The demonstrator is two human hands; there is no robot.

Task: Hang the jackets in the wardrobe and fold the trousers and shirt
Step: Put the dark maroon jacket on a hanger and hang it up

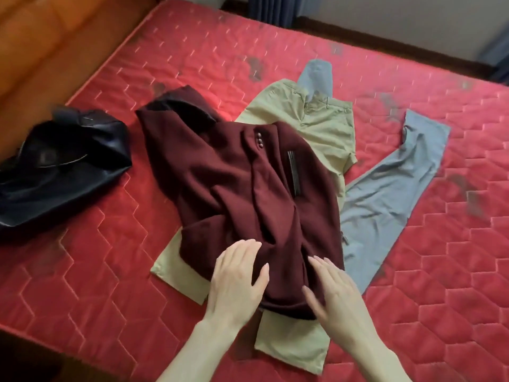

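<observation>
A crumpled maroon jacket (237, 183) lies in the middle of the red mattress, on top of beige trousers (311, 119). My left hand (237, 279) rests flat, fingers straight, on the jacket's near edge. My right hand (338, 296) lies beside it on the same edge, fingers spread and relaxed. Grey-blue trousers (385, 194) stretch out to the right, partly under the beige pair. A dark navy jacket (55, 166) sits bunched at the left side of the mattress.
The red quilted mattress (427, 285) fills most of the view. An orange wooden headboard (41, 51) runs along the left. A pale wall and blue curtains (275, 9) stand beyond the far edge. Dark floor shows at the bottom left.
</observation>
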